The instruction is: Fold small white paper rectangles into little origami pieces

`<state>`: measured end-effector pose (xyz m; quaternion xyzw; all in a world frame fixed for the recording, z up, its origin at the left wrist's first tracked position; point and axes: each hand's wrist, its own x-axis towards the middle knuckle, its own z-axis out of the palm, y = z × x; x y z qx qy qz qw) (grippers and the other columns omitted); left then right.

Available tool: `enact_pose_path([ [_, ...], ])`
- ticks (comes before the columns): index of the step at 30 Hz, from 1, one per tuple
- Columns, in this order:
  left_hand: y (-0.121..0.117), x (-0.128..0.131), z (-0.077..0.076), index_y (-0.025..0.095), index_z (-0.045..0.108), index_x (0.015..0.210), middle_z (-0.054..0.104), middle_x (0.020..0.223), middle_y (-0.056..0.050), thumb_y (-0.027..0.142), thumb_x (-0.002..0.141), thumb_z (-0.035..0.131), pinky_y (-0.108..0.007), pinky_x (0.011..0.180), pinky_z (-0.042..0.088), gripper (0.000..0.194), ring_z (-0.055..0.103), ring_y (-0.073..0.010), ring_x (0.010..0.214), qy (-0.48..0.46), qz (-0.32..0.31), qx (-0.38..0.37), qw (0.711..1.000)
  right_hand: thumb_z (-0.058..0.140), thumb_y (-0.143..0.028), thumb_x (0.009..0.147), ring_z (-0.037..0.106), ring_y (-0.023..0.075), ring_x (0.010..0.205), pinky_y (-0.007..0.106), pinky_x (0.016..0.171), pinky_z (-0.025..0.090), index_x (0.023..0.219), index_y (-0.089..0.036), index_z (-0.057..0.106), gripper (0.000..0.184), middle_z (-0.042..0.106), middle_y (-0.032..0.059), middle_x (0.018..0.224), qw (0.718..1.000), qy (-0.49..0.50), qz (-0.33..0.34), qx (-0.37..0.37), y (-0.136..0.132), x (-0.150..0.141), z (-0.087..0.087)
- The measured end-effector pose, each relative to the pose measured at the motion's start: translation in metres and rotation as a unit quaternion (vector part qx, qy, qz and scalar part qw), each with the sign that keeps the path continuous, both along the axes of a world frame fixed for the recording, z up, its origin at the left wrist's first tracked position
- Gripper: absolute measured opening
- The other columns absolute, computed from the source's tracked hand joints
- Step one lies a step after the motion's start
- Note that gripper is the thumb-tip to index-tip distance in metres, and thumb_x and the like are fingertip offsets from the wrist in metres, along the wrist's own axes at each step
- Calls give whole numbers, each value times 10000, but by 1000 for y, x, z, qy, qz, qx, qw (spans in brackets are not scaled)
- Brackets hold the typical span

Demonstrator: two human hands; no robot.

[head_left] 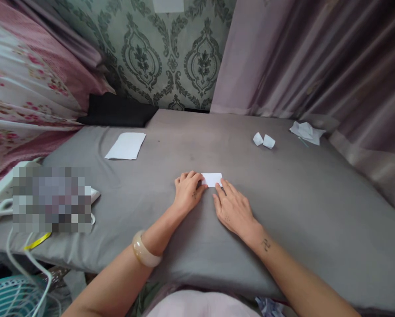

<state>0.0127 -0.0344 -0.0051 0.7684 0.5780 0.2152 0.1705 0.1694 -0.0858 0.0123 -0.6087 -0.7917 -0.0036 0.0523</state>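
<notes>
A small white rectangle of paper (212, 180) lies flat on the grey cloth in front of me. My left hand (188, 189) is at its left end, with the thumb and curled fingers closed on the paper's edge. At the right end rests my right hand (234, 206), its fingers stretched out flat and the fingertips touching the paper's lower right corner. Whether the paper is folded in layers I cannot tell.
A stack of white paper sheets (126, 146) lies at the back left, before a black cloth (118, 110). Two small folded paper shapes (269, 141) and crumpled paper (308, 132) lie back right. A power strip (5, 189), cables and a fan (12, 297) are at left.
</notes>
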Motion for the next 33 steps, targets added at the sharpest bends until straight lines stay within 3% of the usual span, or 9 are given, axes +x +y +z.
enact_pose_path([
  [8, 3, -3, -2, 277, 594, 1016, 610, 1175, -23, 342, 831, 598, -444, 897, 309, 196, 461, -276, 1101, -55, 7, -34, 998, 289, -285, 960, 442, 267, 1264, 380, 1017, 378, 1316, -26, 498, 487, 469, 181, 1395, 1000, 4, -5, 12, -1, 13, -2],
  [14, 3, -2, -2, 214, 563, 1031, 564, 1145, -81, 379, 781, 641, -414, 888, 345, 310, 474, -276, 1073, -56, 62, -36, 996, 324, -288, 956, 502, 233, 1177, 368, 941, 429, 1197, -161, 609, 395, 556, 111, 1314, 998, 61, -15, 25, 5, 27, 1],
  [17, 3, -2, -1, 206, 577, 1014, 556, 1140, -86, 374, 766, 652, -419, 897, 347, 309, 465, -283, 1082, -61, 68, -46, 995, 448, -329, 912, 543, 232, 1060, 360, 878, 456, 1148, -172, 607, 324, 617, 92, 1195, 991, 123, -33, 33, 16, 32, -3],
  [21, 2, -1, 2, 227, 622, 947, 559, 1131, -70, 349, 761, 656, -437, 917, 333, 225, 456, -284, 1092, -81, 61, -49, 994, 576, -348, 832, 524, 241, 1082, 388, 913, 436, 1325, -168, 440, 542, 575, 109, 1235, 982, 188, -21, 16, 33, 36, -8],
  [25, 1, 0, 5, 230, 641, 854, 584, 1094, -56, 300, 751, 657, -444, 920, 331, 125, 482, -268, 1056, -105, 64, -52, 991, 606, -336, 798, 496, 234, 1160, 396, 978, 395, 1357, -208, 402, 609, 533, 106, 1280, 974, 226, 2, -8, 47, 36, -10],
  [29, 2, -1, 6, 218, 634, 792, 636, 982, -31, 276, 763, 630, -430, 920, 349, 65, 530, -234, 983, -150, 50, -53, 986, 604, -316, 798, 472, 225, 1201, 390, 1005, 379, 1343, -222, 430, 579, 524, 96, 1295, 968, 247, 38, -11, 54, 33, -12],
  [33, 8, -3, 4, 185, 591, 755, 636, 754, 2, 264, 787, 578, -290, 749, 435, 86, 574, -156, 761, -257, 10, -81, 963, 568, -256, 823, 513, 206, 1148, 379, 975, 408, 1275, -241, 509, 456, 574, 72, 1221, 962, 265, 67, -6, 64, 29, -11],
])
